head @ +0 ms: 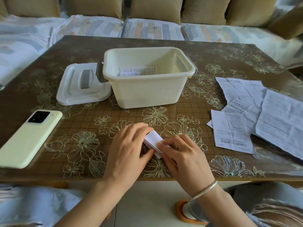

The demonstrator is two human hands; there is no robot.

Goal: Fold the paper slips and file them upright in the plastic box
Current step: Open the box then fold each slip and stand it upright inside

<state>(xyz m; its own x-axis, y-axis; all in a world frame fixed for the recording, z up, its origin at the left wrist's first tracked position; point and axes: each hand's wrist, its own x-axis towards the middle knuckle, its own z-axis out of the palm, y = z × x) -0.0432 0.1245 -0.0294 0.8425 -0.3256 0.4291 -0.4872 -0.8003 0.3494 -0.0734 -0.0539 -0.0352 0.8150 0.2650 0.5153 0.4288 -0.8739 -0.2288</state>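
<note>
While the box (147, 90) stood open with its lid (82, 84) just left of it, we held a folded slip (153, 138) on the table (49, 71) in front of the box, our left hand (129, 145) and right hand (182, 154) each pinching an end. More slips (139, 70) sat inside the box.

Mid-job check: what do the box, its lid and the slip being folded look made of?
Box: cream plastic, smooth moulded walls with a soft sheen. Lid: whiter, probably the same plastic, moulded ridges. Slip: thin white paper, folded layers showing at its edge.
</note>
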